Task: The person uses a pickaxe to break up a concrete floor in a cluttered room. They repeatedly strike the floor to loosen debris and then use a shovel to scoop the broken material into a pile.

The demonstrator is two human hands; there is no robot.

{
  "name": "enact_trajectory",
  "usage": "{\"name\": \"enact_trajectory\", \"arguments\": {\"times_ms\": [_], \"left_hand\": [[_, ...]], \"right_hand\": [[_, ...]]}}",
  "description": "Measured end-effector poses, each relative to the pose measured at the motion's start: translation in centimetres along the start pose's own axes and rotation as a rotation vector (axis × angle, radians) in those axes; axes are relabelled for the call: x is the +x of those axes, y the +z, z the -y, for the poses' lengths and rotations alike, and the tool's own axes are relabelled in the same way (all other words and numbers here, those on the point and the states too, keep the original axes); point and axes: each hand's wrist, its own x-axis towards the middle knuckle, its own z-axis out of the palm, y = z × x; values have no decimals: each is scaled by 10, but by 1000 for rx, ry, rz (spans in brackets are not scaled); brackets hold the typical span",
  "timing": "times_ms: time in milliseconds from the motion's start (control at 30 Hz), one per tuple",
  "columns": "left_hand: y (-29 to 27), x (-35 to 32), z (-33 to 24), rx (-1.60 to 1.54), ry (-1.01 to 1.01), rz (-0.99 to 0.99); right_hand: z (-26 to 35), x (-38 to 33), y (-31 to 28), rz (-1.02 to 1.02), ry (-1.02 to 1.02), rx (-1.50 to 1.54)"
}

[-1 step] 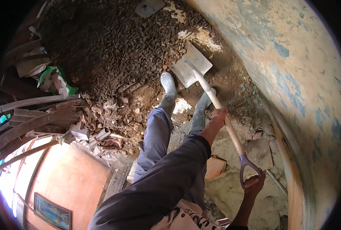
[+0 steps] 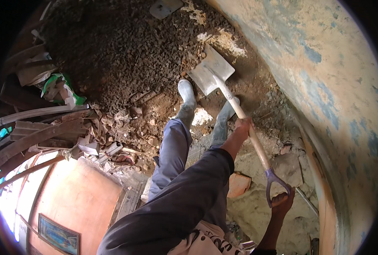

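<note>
I hold a square-bladed shovel (image 2: pixel 214 71) with both hands. It has a pale wooden shaft and a purple D-shaped grip. My left hand (image 2: pixel 242 126), at the end of a dark sleeve, is closed round the middle of the shaft. Lower right, my right hand (image 2: pixel 282 200) is wrapped round the crossbar of the grip. The worn metal blade lies at the edge of a dark gravel heap (image 2: pixel 129 55), just ahead of my boots (image 2: pixel 186 91). Apart from a few small stones by its edge, the blade looks bare.
To the right rises a wall (image 2: pixel 291 46) with peeling paint. Old timber boards (image 2: pixel 40 136) and a green and white sack (image 2: pixel 61 89) are piled at left. Broken rubble (image 2: pixel 116 127) lies beside my legs. A flat grey piece (image 2: pixel 165 7) lies on the far gravel.
The shovel blade has shifted very slightly forward, away from me. Both hands keep their hold, and my feet have not moved.
</note>
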Motion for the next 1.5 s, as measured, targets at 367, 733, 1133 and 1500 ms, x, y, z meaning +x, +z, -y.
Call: {"name": "enact_trajectory", "arguments": {"times_ms": [367, 733, 1133, 1500], "left_hand": [[34, 22, -46, -171, 15, 12], [19, 76, -121, -174, 198, -34], [-40, 118, -185, -274, 148, 131], [-31, 41, -128, -146, 197, -113]], "right_hand": [[37, 79, 41, 25, -30, -93], [38, 160, 131, -65, 57, -155], [-32, 162, 142, -154, -57, -140], [-15, 126, 66, -28, 59, -95]]}}
